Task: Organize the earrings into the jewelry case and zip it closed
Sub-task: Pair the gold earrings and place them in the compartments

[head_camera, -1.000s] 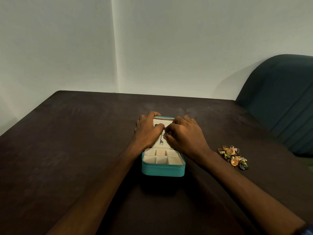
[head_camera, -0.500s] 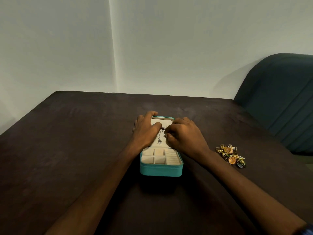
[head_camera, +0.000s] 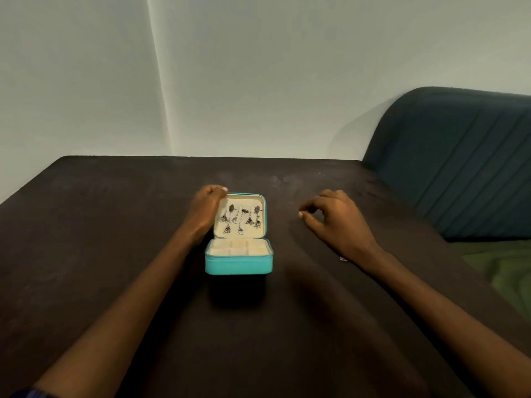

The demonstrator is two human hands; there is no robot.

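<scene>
A teal jewelry case (head_camera: 238, 264) stands open in the middle of the dark table. Its cream lid (head_camera: 240, 203) is upright, and several silver dangling earrings (head_camera: 240, 219) hang on it. The cream compartments (head_camera: 239, 248) in the base look empty. My left hand (head_camera: 204, 209) grips the lid's upper left corner from behind. My right hand (head_camera: 334, 222) hovers to the right of the case, clear of it, fingers loosely curled and apart, holding nothing. A tiny pale bit (head_camera: 343, 258) shows beside my right wrist. The gold earrings seen earlier are hidden under that forearm.
The dark brown table (head_camera: 115, 239) reaches back to a white wall. A dark teal padded chair back (head_camera: 459, 168) stands at the right, past the table's edge, with a green surface (head_camera: 505, 271) below it.
My right hand has left the lid and swung out to the right, uncovering the earrings hung there. My left hand has stayed on the lid's corner. The view has shifted right.
</scene>
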